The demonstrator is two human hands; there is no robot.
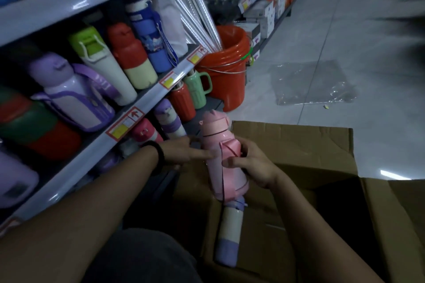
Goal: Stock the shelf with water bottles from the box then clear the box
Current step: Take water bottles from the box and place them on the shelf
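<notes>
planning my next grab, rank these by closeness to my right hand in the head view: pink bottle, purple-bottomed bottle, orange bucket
1. pink bottle: held in the right hand.
2. purple-bottomed bottle: just below, in the box.
3. orange bucket: far ahead, beside the shelf.

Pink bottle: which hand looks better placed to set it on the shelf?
Probably the right hand: it grips the pink bottle, while the left hand only touches it with straight fingers. The shelf lies to the left, so the right must reach across.
</notes>
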